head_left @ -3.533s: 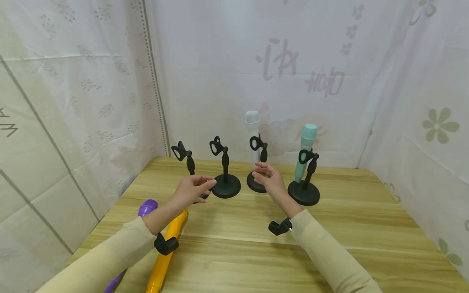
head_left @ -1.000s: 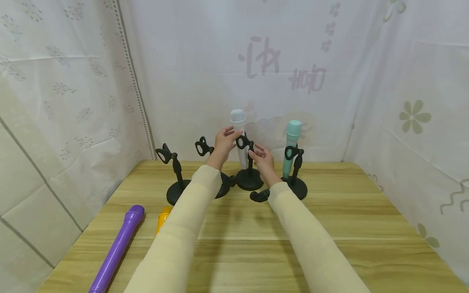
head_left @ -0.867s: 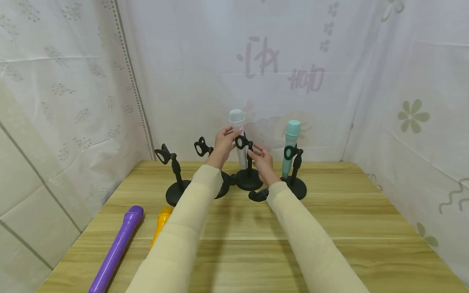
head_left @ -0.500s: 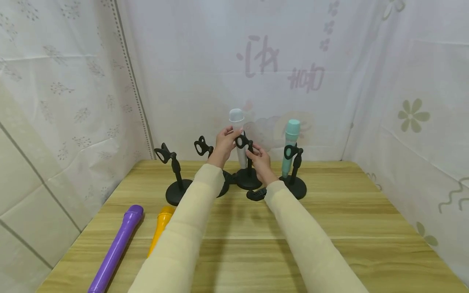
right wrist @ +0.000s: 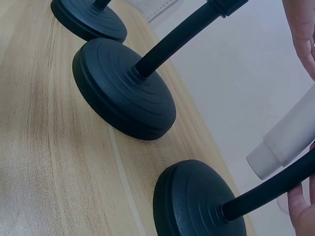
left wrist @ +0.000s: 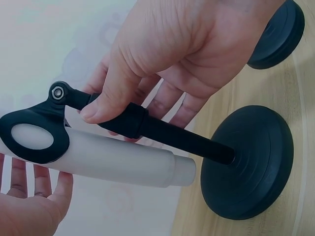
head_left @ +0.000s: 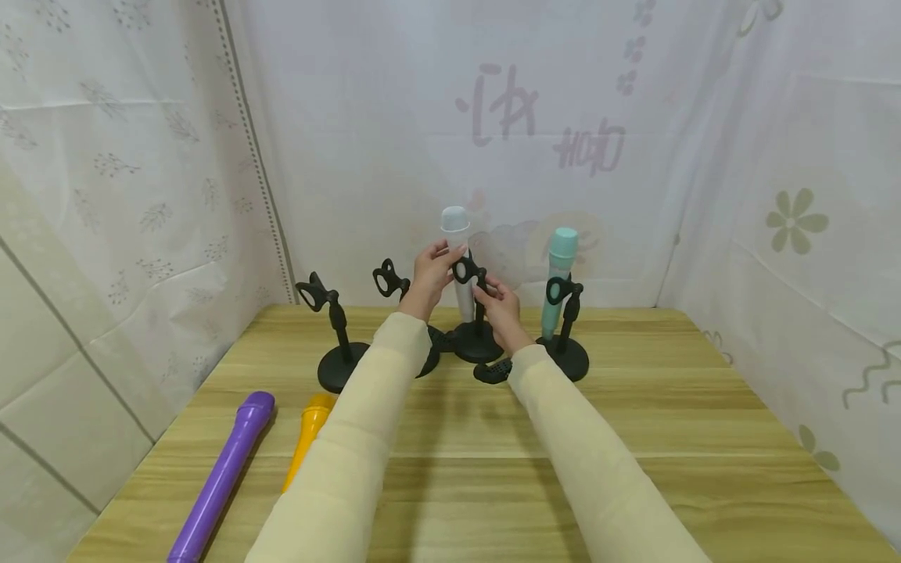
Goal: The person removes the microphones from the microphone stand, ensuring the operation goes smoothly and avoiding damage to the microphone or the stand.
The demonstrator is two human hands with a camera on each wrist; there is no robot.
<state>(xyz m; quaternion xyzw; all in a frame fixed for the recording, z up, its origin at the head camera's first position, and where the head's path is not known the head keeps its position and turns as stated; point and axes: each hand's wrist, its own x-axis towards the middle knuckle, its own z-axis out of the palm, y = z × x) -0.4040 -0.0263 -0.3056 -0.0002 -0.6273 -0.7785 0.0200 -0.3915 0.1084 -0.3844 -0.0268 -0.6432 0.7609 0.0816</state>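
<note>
A white microphone (head_left: 455, 220) sits in the clip of a black microphone stand (head_left: 477, 345), tilted, its lower end hanging above the round base. My left hand (head_left: 428, 280) holds the microphone near the clip, thumb in front and fingers behind. With thumb and fingers curled round the pole, my right hand (head_left: 503, 314) grips the stand below the clip. The left wrist view shows the microphone's bare lower part (left wrist: 118, 158) beside the pole, and the clip (left wrist: 37, 135) around it. Mostly outside the right wrist view, both hands show only at its right edge.
A teal microphone (head_left: 562, 249) leans in another stand on the right. Two stands with bare clips (head_left: 314, 294) stand on the left, one partly behind my left arm. A purple microphone (head_left: 224, 477) and a partly covered orange microphone (head_left: 310, 430) lie at the left front.
Since the oldest frame, my left hand has moved right and up to the white microphone, and my right hand has come round the stand's pole. Over the last second both hands stay nearly still.
</note>
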